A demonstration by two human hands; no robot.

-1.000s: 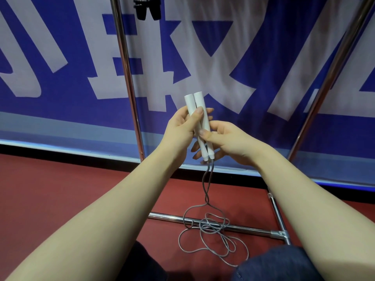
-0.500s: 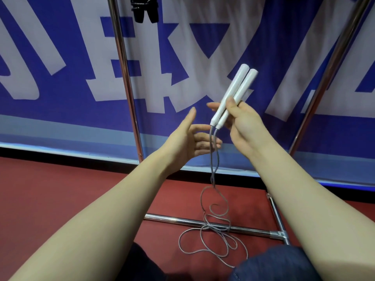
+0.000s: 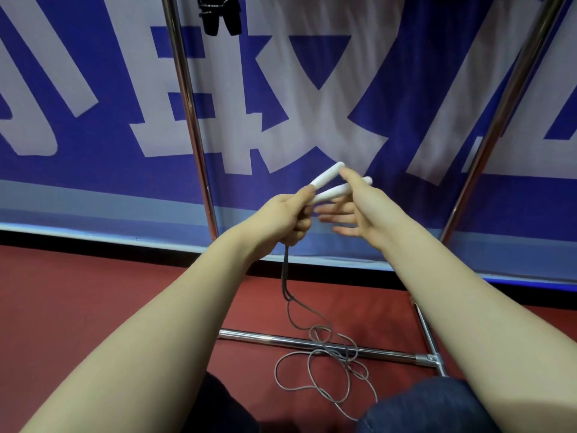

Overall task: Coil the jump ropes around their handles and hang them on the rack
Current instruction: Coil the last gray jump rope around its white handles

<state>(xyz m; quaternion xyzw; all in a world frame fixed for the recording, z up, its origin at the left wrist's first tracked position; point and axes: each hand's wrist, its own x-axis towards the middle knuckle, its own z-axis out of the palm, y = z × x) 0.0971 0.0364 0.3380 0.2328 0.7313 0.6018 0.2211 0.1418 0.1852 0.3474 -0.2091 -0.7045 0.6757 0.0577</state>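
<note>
Two white jump-rope handles (image 3: pixel 331 184) lie side by side, pointing up and to the right. My left hand (image 3: pixel 285 218) grips their lower ends. My right hand (image 3: pixel 352 210) is beside them with fingers spread and straight, its upper fingers touching the handles' far ends. The grey rope (image 3: pixel 315 348) hangs from under my left hand and lies in loose loops on the red floor, across the rack's bottom bar (image 3: pixel 318 343). The rack's left upright (image 3: pixel 190 120) and right upright (image 3: pixel 499 120) rise on either side.
A black jump rope's handles (image 3: pixel 220 14) hang from the rack at the top edge. A blue banner with large white characters (image 3: pixel 281 104) stands behind the rack. My knees in dark trousers (image 3: pixel 415 407) are at the bottom.
The handles passed from my right hand to my left hand and tilted lower. My right hand let go and opened. The rope's hanging part shifted left.
</note>
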